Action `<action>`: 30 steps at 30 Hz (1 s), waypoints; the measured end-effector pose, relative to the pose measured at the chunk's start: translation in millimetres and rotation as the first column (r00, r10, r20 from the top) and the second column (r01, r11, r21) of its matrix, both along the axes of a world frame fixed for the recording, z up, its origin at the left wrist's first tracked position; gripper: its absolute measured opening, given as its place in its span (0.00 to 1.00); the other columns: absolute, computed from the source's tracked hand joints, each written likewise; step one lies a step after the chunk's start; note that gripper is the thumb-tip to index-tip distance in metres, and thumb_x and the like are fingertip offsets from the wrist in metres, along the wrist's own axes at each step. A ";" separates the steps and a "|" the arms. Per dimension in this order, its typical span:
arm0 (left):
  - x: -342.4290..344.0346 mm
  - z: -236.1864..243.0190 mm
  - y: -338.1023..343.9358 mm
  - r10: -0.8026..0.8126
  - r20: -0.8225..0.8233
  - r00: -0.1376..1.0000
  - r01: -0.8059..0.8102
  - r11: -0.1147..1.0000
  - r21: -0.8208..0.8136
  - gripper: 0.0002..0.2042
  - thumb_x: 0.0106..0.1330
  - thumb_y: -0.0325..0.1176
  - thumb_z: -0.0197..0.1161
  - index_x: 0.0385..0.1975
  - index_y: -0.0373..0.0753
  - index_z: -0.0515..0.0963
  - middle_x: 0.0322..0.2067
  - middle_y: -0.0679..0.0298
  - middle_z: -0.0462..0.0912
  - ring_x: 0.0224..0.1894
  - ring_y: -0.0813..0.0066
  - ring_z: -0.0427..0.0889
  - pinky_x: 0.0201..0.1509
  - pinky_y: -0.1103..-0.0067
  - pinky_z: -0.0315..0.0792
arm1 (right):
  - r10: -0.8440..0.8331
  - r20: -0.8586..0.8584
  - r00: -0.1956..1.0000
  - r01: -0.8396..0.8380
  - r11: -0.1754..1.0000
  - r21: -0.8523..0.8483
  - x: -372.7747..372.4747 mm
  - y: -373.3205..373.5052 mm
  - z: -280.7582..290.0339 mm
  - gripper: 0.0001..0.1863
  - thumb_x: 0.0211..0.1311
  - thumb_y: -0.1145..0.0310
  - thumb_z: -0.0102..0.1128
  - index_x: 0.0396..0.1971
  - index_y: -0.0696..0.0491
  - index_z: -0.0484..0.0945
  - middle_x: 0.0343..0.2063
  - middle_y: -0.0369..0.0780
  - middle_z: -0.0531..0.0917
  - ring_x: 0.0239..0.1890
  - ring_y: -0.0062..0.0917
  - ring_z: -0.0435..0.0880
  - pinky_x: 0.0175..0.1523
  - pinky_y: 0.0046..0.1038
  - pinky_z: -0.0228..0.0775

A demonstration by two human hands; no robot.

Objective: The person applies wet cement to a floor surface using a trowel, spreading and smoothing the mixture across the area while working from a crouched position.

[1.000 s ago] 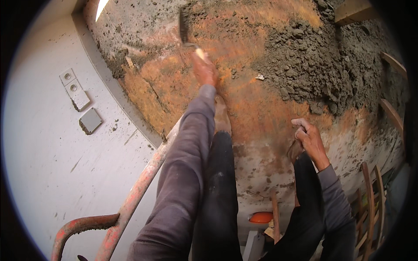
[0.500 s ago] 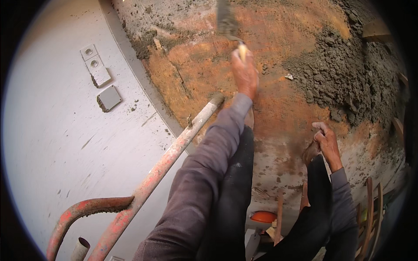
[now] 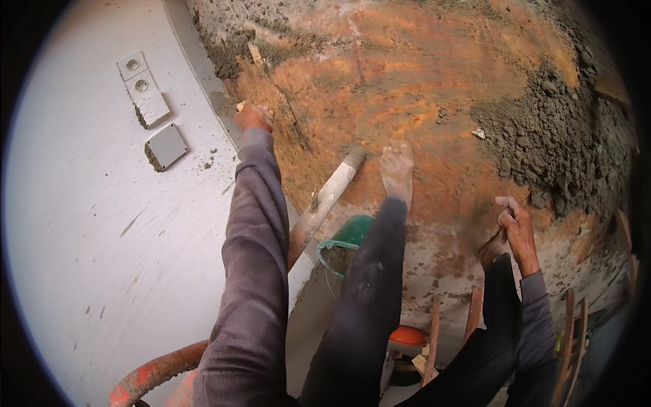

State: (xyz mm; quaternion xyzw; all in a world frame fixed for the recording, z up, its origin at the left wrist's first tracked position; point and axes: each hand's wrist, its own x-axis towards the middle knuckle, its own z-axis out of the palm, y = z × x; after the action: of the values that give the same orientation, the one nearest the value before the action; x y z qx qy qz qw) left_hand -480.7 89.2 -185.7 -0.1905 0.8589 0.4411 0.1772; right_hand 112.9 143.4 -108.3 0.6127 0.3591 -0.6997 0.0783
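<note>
My left hand (image 3: 254, 117) is closed round the handle of a trowel (image 3: 240, 106), whose pale handle end peeks out beside the fingers. It is at the edge where the rusty-brown floor meets the white wall; the blade is hard to make out. My right hand (image 3: 519, 230) hangs by my right foot, holding nothing, its index finger stretched out and the others loosely bent. A mound of damp grey mortar (image 3: 563, 129) lies beyond it at the right. Thin streaks of mortar smear the brown floor (image 3: 380, 74) between the hands.
My bare left foot (image 3: 397, 169) stands on the floor. A mortar-tipped pole (image 3: 332, 193) slants beneath my left arm, near a green bucket (image 3: 349, 234). The white wall (image 3: 88, 224) carries sockets (image 3: 141, 85) and a grey box (image 3: 167, 146). Wooden strips (image 3: 434, 332) and an orange object (image 3: 408, 335) lie low.
My left hand has swung with the trowel from the far middle of the floor leftward to the wall edge. The green bucket and my left foot have come into sight. My right hand stays nearly still.
</note>
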 end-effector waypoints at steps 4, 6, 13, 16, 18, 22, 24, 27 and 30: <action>-26.8 -19.1 -23.7 -0.015 0.068 0.998 0.004 0.989 0.149 0.13 0.72 0.38 0.48 0.47 0.34 0.64 0.31 0.50 0.76 0.23 0.62 0.74 0.21 0.67 0.71 | 0.004 0.007 1.000 -0.004 1.000 -0.019 -3.8 1.3 -2.7 0.22 0.53 0.76 0.46 0.50 0.64 0.72 0.17 0.33 0.70 0.13 0.14 0.67 0.18 0.19 0.59; -33.1 -24.6 -27.3 -0.025 0.110 0.994 0.003 0.981 0.196 0.14 0.73 0.39 0.47 0.48 0.35 0.63 0.32 0.51 0.76 0.24 0.62 0.74 0.22 0.66 0.71 | 0.003 0.016 1.000 -0.002 1.000 -0.029 -7.5 1.4 -2.9 0.22 0.53 0.76 0.45 0.50 0.64 0.72 0.17 0.33 0.70 0.14 0.14 0.67 0.18 0.20 0.59; -59.5 -43.5 -24.2 -0.001 0.218 0.976 -0.076 0.937 0.342 0.16 0.75 0.42 0.45 0.50 0.36 0.62 0.38 0.51 0.74 0.28 0.63 0.74 0.25 0.66 0.72 | 0.015 -0.007 1.000 -0.015 0.999 -0.049 -14.9 8.1 -5.5 0.22 0.54 0.73 0.45 0.50 0.63 0.72 0.18 0.33 0.70 0.16 0.14 0.67 0.21 0.20 0.60; -66.2 -35.6 -34.9 -0.023 0.278 0.960 -0.110 0.885 0.452 0.16 0.75 0.42 0.45 0.49 0.36 0.63 0.36 0.52 0.75 0.27 0.64 0.74 0.24 0.67 0.71 | 0.000 -0.033 0.999 -0.003 0.997 -0.074 -18.7 8.9 -4.1 0.22 0.54 0.73 0.46 0.50 0.63 0.72 0.19 0.32 0.69 0.16 0.14 0.67 0.21 0.19 0.60; -67.4 -29.9 -38.5 -0.050 0.259 0.965 -0.067 0.903 0.423 0.15 0.74 0.42 0.46 0.48 0.36 0.63 0.33 0.52 0.75 0.26 0.64 0.74 0.22 0.68 0.70 | 0.006 -0.035 0.999 -0.008 0.998 -0.056 -18.0 7.5 -10.0 0.22 0.54 0.73 0.45 0.50 0.63 0.72 0.19 0.33 0.69 0.16 0.14 0.67 0.21 0.19 0.60; -47.2 -21.9 -17.7 -0.173 0.119 0.978 0.158 0.979 0.127 0.12 0.73 0.37 0.49 0.46 0.36 0.65 0.27 0.54 0.74 0.21 0.65 0.74 0.19 0.69 0.69 | 0.010 -0.029 1.000 -0.012 0.998 -0.068 -10.1 9.6 -16.6 0.22 0.54 0.74 0.45 0.51 0.63 0.72 0.19 0.33 0.69 0.16 0.14 0.67 0.20 0.19 0.60; -44.1 -20.2 -11.8 -0.237 0.081 0.968 0.235 0.971 0.041 0.11 0.71 0.34 0.50 0.46 0.35 0.66 0.25 0.55 0.74 0.19 0.65 0.74 0.17 0.69 0.68 | 0.026 -0.006 1.000 -0.026 0.997 -0.072 -10.5 10.6 -16.6 0.24 0.53 0.72 0.46 0.52 0.63 0.71 0.19 0.33 0.70 0.16 0.15 0.67 0.20 0.19 0.61; -47.8 -24.8 -3.0 -0.312 -0.004 0.950 0.312 0.949 -0.039 0.09 0.69 0.30 0.52 0.44 0.33 0.67 0.23 0.55 0.73 0.17 0.64 0.73 0.16 0.69 0.69 | 0.035 -0.006 0.999 -0.036 0.997 -0.074 -9.7 10.1 -21.5 0.25 0.52 0.70 0.46 0.52 0.64 0.70 0.19 0.34 0.70 0.16 0.15 0.67 0.20 0.19 0.62; -65.1 -32.1 1.9 -0.390 -0.103 0.915 0.385 0.920 -0.067 0.08 0.67 0.29 0.53 0.41 0.32 0.69 0.23 0.57 0.73 0.17 0.64 0.74 0.16 0.70 0.70 | 0.020 -0.008 1.000 -0.021 0.998 -0.062 -6.8 9.5 -25.7 0.25 0.52 0.70 0.46 0.52 0.64 0.70 0.19 0.33 0.70 0.15 0.15 0.67 0.19 0.19 0.62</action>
State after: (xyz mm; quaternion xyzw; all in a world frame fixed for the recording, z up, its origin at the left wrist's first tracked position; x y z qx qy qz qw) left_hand -545.9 91.2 -217.7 0.0051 0.8981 0.3878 0.2073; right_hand 106.2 152.9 -134.0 0.6035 0.3437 -0.7121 0.1030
